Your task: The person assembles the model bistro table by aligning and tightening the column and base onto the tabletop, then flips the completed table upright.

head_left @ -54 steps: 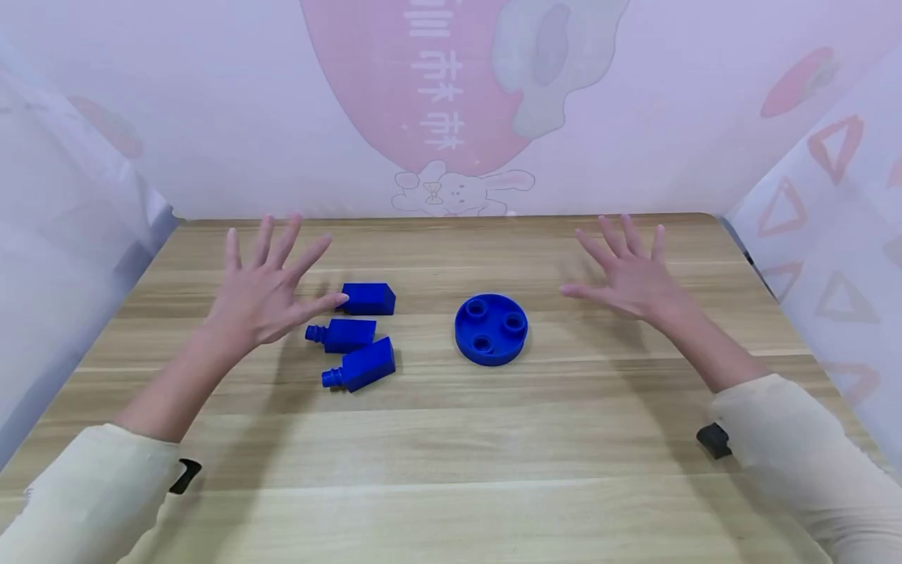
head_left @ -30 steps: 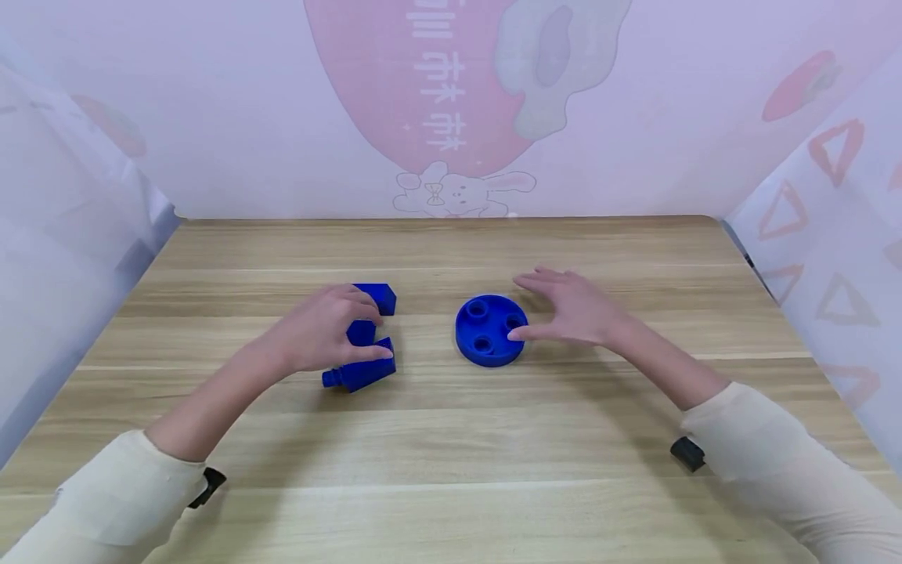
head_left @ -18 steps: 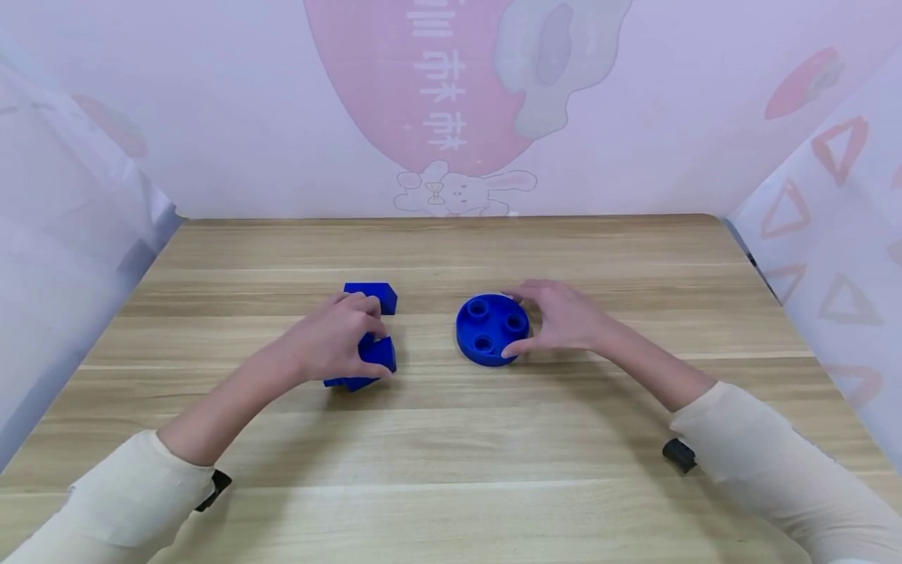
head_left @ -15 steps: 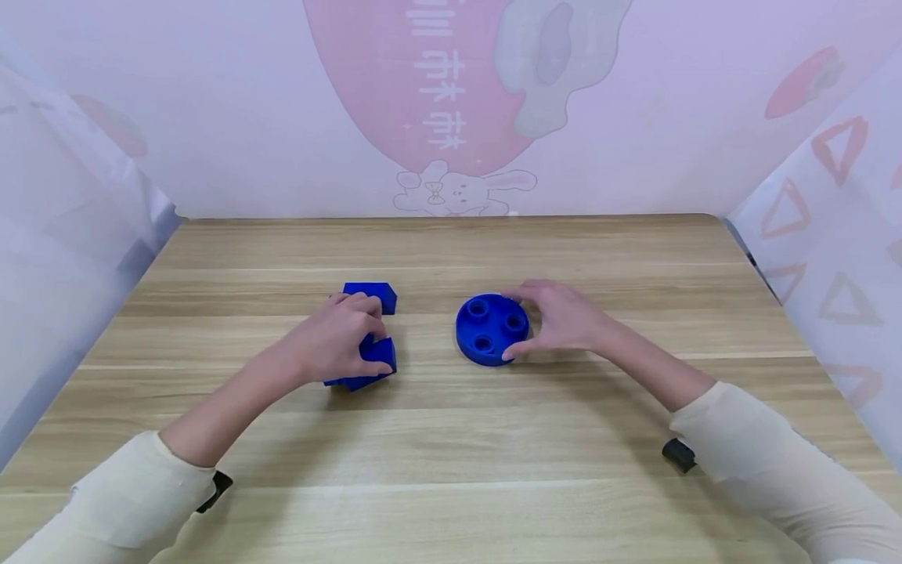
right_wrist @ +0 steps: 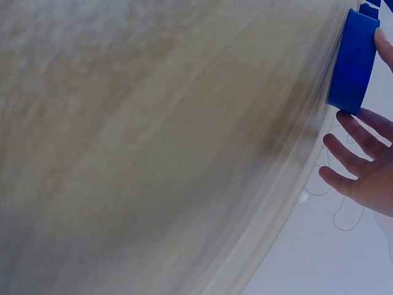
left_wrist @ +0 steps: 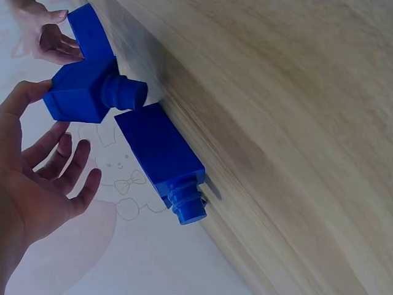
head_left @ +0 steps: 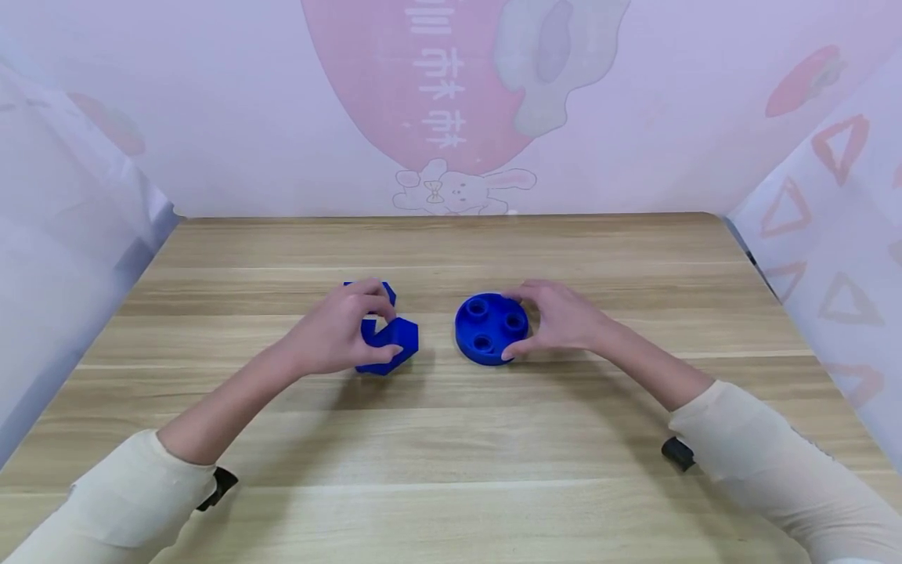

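My left hand [head_left: 337, 330] pinches a blue six-sided block with a ringed stub [head_left: 405, 335] between thumb and fingers. In the left wrist view this block [left_wrist: 77, 92] is raised off the table, its stub pointing back toward the wrist. Partly hidden behind the hand are two similar blue blocks: the middle one [head_left: 368, 326] and the far one [head_left: 391, 293]. My right hand [head_left: 560, 317] grips the right edge of a round blue base [head_left: 496, 323] with three ringed sockets. The right wrist view shows thumb and forefinger on the base's rim [right_wrist: 353, 64], other fingers spread.
The wooden table [head_left: 451, 470] runs back to a pale printed curtain [head_left: 247, 117], with fabric walls at both sides. Dark wrist mounts [head_left: 221, 487] stick out below the cream sleeves [head_left: 775, 446].
From spread above the table, both hands came inward. My left hand took the nearest block, lifted it and moved it slightly right. My right hand took hold of the base, which stays in place.
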Tool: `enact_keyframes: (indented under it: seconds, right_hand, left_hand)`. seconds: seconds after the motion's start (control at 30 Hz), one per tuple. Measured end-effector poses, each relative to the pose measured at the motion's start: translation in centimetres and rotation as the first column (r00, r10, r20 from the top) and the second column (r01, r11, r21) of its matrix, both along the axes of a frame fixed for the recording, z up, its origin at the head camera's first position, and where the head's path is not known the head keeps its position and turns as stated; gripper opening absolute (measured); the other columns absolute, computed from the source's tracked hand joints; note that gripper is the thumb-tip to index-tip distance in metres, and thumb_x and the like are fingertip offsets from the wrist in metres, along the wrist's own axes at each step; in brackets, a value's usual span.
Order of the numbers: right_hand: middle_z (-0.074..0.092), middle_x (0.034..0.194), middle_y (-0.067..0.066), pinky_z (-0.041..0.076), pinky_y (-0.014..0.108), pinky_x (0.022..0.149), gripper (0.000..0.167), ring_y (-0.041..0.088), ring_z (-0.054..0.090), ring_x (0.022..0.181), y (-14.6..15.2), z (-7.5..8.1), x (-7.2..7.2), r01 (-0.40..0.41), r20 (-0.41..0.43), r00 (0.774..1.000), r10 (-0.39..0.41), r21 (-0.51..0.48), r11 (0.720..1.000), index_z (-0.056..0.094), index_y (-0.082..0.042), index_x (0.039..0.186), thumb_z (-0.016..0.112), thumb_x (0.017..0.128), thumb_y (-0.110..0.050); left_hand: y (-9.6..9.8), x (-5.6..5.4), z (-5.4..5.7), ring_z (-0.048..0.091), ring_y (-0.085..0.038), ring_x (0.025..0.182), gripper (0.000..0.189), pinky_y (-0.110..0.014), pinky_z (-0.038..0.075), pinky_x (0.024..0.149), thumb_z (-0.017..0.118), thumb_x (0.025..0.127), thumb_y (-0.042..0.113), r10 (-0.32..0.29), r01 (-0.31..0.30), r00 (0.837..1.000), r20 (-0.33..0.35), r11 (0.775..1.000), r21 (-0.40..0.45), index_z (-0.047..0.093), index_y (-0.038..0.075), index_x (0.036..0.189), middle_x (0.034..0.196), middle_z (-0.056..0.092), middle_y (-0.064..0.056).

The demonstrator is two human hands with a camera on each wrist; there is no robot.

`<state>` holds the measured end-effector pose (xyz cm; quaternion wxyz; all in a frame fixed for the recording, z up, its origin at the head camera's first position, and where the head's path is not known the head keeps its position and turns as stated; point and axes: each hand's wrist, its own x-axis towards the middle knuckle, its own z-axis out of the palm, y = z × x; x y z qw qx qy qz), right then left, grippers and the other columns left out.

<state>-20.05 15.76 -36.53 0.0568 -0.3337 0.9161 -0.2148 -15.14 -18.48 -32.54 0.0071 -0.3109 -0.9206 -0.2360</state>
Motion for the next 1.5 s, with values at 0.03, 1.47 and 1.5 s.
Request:
enact_keyframes:
  seconds: [0.03, 1.47, 1.5]
  right_hand:
    - [0.069, 0.126, 0.015, 0.050, 0.054, 0.105, 0.094, 0.035, 0.064, 0.120, 0.0, 0.0, 0.0, 0.001, 0.002, 1.000, -0.001, -0.001, 1.000, 0.063, 0.001, 0.139, 0.093, 0.068, -0.054]
    - [0.069, 0.119, 0.019, 0.053, 0.046, 0.097, 0.083, 0.031, 0.064, 0.106, -0.1, -0.6, 0.7, 0.144, 0.214, 0.973, -0.092, -0.240, 0.960, 0.059, 0.009, 0.130, 0.100, 0.066, -0.024]
    - [0.069, 0.119, 0.018, 0.053, 0.046, 0.097, 0.083, 0.031, 0.064, 0.106, -0.2, -0.7, 0.7, 0.145, 0.217, 0.972, -0.094, -0.237, 0.960, 0.059, 0.009, 0.130, 0.100, 0.066, -0.024]
  left_hand:
    - [0.1, -0.1, 0.0, 0.062, -0.031, 0.090, 0.025, -0.040, 0.052, 0.075, 0.086, 0.079, 0.020, 0.003, -0.003, 1.000, 0.016, 0.999, 0.034, 0.074, 0.003, 0.093, 0.102, 0.064, -0.006]
    - [5.4, -1.0, 0.7, 0.068, -0.026, 0.108, 0.042, -0.035, 0.058, 0.094, 0.077, 0.091, 0.000, -0.064, -0.200, 0.917, 0.393, 0.780, 0.594, 0.065, -0.001, 0.131, 0.118, 0.070, -0.015]
    - [5.5, -1.0, 0.7, 0.068, -0.026, 0.109, 0.042, -0.034, 0.058, 0.094, 0.077, 0.091, 0.000, -0.074, -0.197, 0.915, 0.397, 0.778, 0.597, 0.065, -0.001, 0.132, 0.119, 0.070, -0.015]
